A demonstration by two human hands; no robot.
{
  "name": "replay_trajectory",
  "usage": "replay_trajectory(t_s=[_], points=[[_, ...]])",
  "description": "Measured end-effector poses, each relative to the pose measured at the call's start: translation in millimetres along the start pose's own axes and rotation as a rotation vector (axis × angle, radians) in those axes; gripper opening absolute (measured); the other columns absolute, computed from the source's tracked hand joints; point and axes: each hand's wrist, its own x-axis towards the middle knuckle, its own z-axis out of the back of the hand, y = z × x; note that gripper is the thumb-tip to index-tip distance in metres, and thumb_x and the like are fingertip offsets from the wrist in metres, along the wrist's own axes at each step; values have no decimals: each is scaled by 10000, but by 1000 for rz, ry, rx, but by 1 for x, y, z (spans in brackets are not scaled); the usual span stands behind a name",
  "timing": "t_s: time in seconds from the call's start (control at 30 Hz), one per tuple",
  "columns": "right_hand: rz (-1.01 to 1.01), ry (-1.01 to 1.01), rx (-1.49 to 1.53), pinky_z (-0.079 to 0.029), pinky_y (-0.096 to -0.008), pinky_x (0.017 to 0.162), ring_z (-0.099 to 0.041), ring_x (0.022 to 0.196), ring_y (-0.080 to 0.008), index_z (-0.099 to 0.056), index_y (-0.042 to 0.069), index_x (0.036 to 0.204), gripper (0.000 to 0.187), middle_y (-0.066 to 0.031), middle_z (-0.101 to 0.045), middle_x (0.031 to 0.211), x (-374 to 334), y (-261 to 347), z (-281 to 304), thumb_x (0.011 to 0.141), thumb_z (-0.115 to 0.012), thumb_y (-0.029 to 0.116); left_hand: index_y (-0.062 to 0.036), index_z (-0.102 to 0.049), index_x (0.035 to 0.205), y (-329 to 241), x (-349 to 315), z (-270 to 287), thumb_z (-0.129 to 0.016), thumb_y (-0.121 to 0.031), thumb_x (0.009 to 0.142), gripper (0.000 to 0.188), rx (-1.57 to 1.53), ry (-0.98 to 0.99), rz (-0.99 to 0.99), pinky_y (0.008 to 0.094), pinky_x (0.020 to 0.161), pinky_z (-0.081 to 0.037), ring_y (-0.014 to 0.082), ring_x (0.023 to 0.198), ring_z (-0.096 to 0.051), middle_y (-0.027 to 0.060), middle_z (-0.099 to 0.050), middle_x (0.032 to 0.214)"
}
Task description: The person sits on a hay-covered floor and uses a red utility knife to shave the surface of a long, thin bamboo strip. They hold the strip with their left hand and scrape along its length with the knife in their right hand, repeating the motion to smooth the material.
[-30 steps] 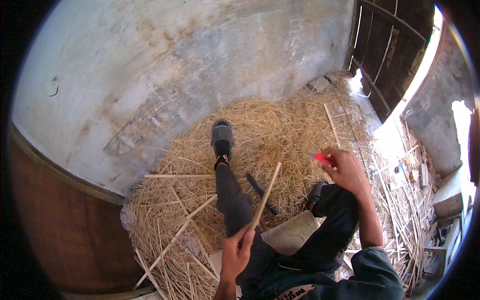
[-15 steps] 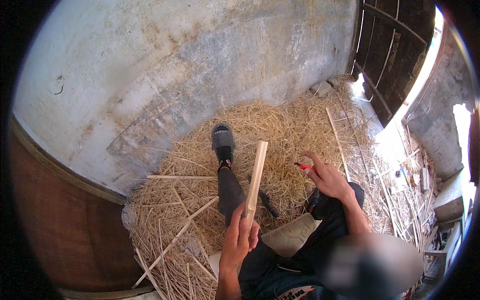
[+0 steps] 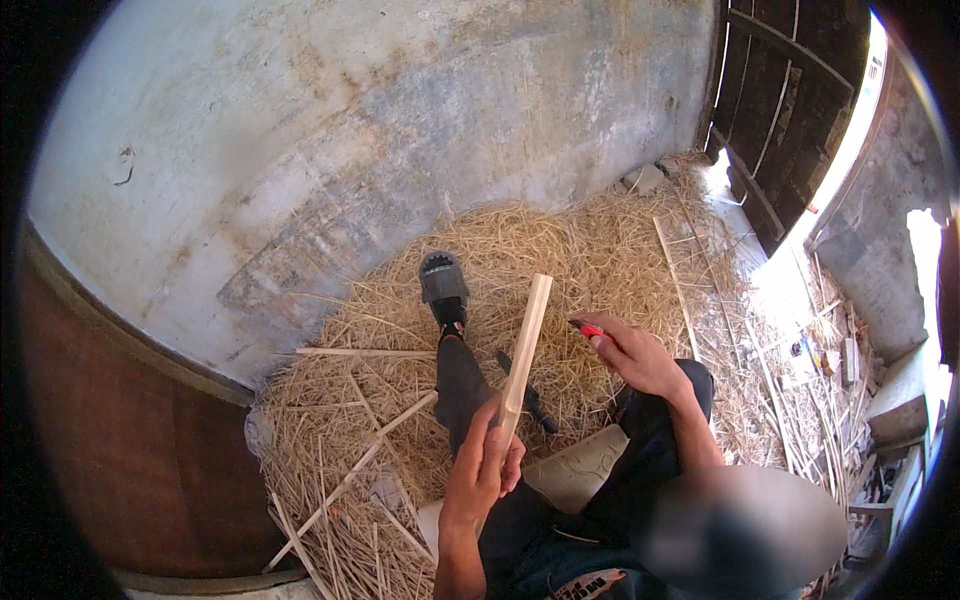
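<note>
My left hand (image 3: pixel 478 475) is wrapped round the lower part of a split bamboo piece (image 3: pixel 525 345), which stands tilted with its top leaning away to the right. In my right hand (image 3: pixel 640 358) is a small red tool (image 3: pixel 592 331) with a dark tip, too small to name for certain. The tip points toward the bamboo piece but stays apart from it. A beige pad (image 3: pixel 575 468) lies across my lap below both hands. On the straw between my legs rests a long dark tool (image 3: pixel 540 412), partly hidden behind the bamboo.
Straw and shavings (image 3: pixel 590 235) cover the floor. Loose bamboo strips (image 3: pixel 365 460) lie at the left, and more scraps are at the right. A stained wall (image 3: pixel 430 120) stands ahead, a brown panel (image 3: pixel 120 430) at the left, and a dark plank door (image 3: pixel 785 110) at the far right.
My right hand has moved left with the red tool, nearer the bamboo piece, and its fingers have closed in. The bamboo's top has shifted slightly right.
</note>
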Motion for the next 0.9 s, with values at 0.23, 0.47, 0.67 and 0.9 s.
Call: replay_trajectory(t_s=[0.23,0.47,0.67,0.9], points=[[211,-66,-10,-549,-460,939,-703,1081,-405,-594,87,1427,397,-209,-718,1216,6,-13,-15,1041,-579,176,-110,-408,1572,-13,1,-6,-391,-303,1152,462,-100,37,40,236,426,-348,63,497,-414,16,-497,741],[67,-73,-110,-550,-451,831,-722,931,-396,-610,78,1390,402,-216,-730,1011,9,2,-16,1029,-637,251,-98,-429,1552,-25,3,-10,-403,-302,1148,453,-176,68,58,223,449,-346,58,505,-404,14,-481,734],[7,-191,-47,-535,-470,727,-711,824,-414,-679,46,1197,349,-219,-707,868,8,11,-9,975,-724,312,-47,-402,1535,-25,13,-13,-366,-340,1155,481,-165,91,6,258,403,-387,73,504,-411,43,-517,730],[121,-309,-42,-558,-383,804,-734,869,-306,-709,47,1207,321,-162,-753,994,10,-3,-15,941,-771,215,-65,-462,1515,-36,20,-17,-422,-385,1138,497,-90,64,-2,247,432,-390,62,537,-417,28,-524,737]])
